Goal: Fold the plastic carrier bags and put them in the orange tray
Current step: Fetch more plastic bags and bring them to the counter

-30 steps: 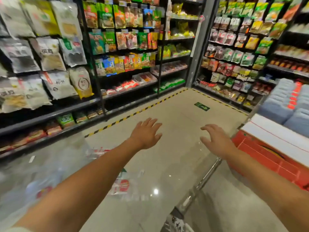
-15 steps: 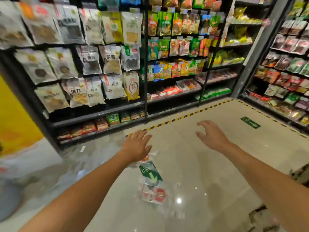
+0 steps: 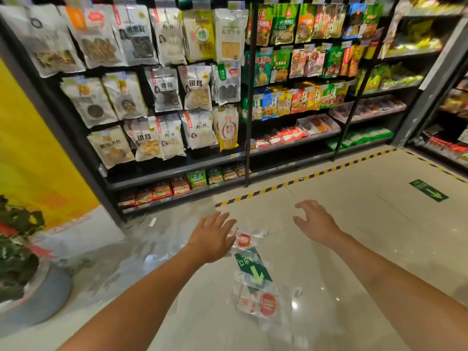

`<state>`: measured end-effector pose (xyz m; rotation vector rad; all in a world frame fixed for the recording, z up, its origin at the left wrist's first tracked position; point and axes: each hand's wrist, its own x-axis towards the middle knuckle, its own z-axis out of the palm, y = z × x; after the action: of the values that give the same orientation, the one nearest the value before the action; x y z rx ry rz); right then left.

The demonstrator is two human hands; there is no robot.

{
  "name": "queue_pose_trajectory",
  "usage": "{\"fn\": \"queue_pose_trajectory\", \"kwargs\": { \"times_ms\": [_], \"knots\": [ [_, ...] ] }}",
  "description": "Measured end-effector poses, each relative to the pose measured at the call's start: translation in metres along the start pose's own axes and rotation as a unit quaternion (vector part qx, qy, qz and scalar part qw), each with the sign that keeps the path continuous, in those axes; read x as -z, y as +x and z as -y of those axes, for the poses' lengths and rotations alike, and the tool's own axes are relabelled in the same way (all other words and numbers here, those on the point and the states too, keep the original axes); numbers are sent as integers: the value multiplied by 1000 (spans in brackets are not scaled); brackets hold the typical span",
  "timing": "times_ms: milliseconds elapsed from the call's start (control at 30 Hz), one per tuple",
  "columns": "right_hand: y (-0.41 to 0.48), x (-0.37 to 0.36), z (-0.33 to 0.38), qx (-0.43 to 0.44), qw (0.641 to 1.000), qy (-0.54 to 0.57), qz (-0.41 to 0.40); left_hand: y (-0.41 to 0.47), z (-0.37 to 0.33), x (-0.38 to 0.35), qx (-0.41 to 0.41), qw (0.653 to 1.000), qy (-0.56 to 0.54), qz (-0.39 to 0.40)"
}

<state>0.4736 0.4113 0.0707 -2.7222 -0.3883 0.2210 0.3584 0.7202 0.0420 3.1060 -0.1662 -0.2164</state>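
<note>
Left hand (image 3: 212, 236) reaches forward, palm down, fingers straight and spread, holding nothing. Right hand (image 3: 316, 224) also reaches out, palm down, fingers spread and slightly bent, holding nothing. The two hands are apart, both over the floor (image 3: 367, 249).

Clear plastic carrier bags (image 3: 260, 302) with round red logos lie flat and crumpled on the glossy tile floor, between and below the two forearms. Their far end sits just beside the left hand's fingers; cannot tell whether the hand touches it. The right hand is well apart from the bags. A green arrow sticker (image 3: 253, 271) on the floor shows through the clear plastic. A second green arrow sticker (image 3: 428, 190) is on the floor to the right, far from the bags.

Black and yellow hazard tape (image 3: 304, 177) runs along the floor in front of the shop shelves (image 3: 177, 171), which are full of hanging snack and dried-food packets. At left there is a yellow panel (image 3: 30, 160) and a leafy plant (image 3: 15, 249) in a grey pot (image 3: 38, 302).
</note>
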Motion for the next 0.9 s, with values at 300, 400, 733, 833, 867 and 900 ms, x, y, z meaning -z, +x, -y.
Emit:
{"fn": "queue_pose_trajectory", "kwargs": {
  "times_ms": [300, 400, 733, 833, 867, 900],
  "knots": [
    [95, -27, -58, -46, 999, 26, 5, 138, 0, -24, -51, 998, 3, 30],
    [120, -47, -86, -85, 995, 46, 14, 185, -1, -47, -74, 996, 3, 48],
    [149, -196, -168, -232, 965, 107, 54, 311, 17, -198, -202, 970, 10, 134],
    [147, -270, -186, -275, 950, 129, 69, 341, 25, -270, -221, 960, 6, 174],
    [146, -298, -193, -281, 947, 131, 81, 350, 28, -293, -230, 957, 8, 175],
    [145, -327, -200, -288, 943, 134, 95, 358, 30, -317, -240, 955, 13, 173]
  ]
}}
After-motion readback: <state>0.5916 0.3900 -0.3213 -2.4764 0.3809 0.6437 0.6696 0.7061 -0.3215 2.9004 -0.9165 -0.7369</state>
